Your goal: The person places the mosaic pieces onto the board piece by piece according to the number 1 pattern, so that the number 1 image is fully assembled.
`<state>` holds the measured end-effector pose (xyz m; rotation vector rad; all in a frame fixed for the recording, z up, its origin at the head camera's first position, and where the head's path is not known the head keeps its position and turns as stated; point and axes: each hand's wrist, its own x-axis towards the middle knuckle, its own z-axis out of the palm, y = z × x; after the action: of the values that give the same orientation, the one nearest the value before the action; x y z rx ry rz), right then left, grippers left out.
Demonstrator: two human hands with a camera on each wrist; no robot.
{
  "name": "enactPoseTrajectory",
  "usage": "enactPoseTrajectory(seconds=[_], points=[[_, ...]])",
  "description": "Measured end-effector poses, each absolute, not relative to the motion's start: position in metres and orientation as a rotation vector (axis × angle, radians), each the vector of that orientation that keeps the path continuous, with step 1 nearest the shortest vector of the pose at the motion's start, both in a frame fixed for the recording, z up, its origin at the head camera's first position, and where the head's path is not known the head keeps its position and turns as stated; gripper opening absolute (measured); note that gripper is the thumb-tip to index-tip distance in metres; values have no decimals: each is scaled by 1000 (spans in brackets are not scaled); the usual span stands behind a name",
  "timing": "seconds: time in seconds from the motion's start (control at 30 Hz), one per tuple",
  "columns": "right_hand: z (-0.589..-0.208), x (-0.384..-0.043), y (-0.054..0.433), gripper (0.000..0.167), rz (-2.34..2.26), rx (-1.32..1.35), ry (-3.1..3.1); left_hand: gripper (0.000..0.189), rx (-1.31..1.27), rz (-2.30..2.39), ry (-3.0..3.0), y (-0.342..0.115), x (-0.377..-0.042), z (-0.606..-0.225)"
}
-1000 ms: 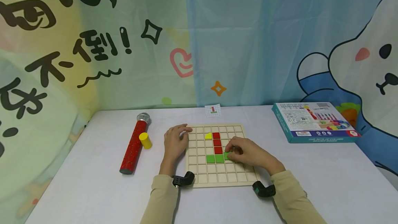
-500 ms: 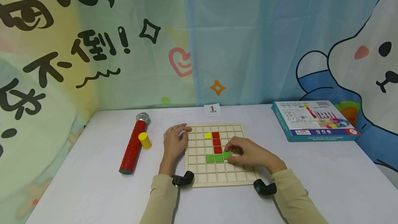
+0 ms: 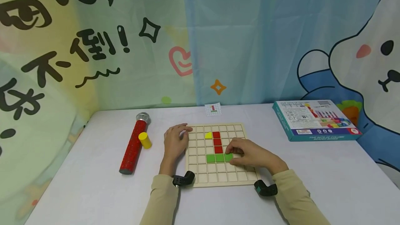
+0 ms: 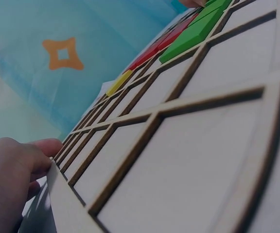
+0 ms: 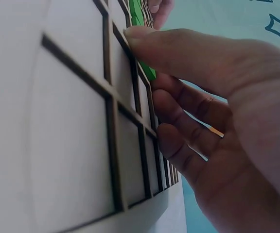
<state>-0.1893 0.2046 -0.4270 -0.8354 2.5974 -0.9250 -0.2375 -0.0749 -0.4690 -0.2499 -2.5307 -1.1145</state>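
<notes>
A wooden grid board [image 3: 218, 178] lies on the table, holding a column of red tiles [image 3: 217, 142], a yellow tile [image 3: 208, 135] left of its top, and a row of green tiles [image 3: 215, 158] along its foot. My right hand [image 3: 248, 153] is curled over the right end of that row. Its thumb and index finger pinch the rightmost green tile [image 3: 228, 157], which lies level with its neighbours. At the board's upper left edge rests my left hand [image 3: 175, 141]. Its fingertips touch the rim, also in the left wrist view, where the hand [image 4: 11, 174] is partly cut off.
Left of the board lies a red microphone [image 3: 134, 147], with a yellow cylinder [image 3: 145, 140] beside it. A small pattern card [image 3: 213, 113] is behind the board. A teal-sided game box [image 3: 315, 124] lies at the back right, before a printed curtain [image 3: 243, 44].
The rightmost green tile has settled from a slightly raised spot into line with the other green ones. My right hand has shifted only slightly; my left hand stays at the board's edge.
</notes>
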Motion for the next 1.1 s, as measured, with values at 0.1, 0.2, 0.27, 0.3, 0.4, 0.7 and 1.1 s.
enactPoseTrajectory(seconds=[0.1,0.2,0.27,0.3,0.4,0.7,1.1], points=[[-428,-189,205,22,-936,-835,2588,20,-245,-1124,-2537,-75,-237,-469],[-428,-188,205,23,-941,-839,2575,20,-236,-1132,-2544,-74,-236,-469],[-429,-189,205,24,-940,-844,2569,20,-230,-1132,-2546,-74,-236,-468],[-429,-189,205,24,-944,-841,2566,20,-230,-1127,-2542,-75,-237,-468],[-430,-191,206,26,-957,-835,2563,19,-234,-1127,-2531,-74,-238,-469],[-431,-190,204,31,-1005,-801,2512,20,-224,-1141,-2533,-75,-238,-474],[-431,-193,215,20,-1084,-734,2539,22,-297,-1123,-2563,-79,-237,-476]])
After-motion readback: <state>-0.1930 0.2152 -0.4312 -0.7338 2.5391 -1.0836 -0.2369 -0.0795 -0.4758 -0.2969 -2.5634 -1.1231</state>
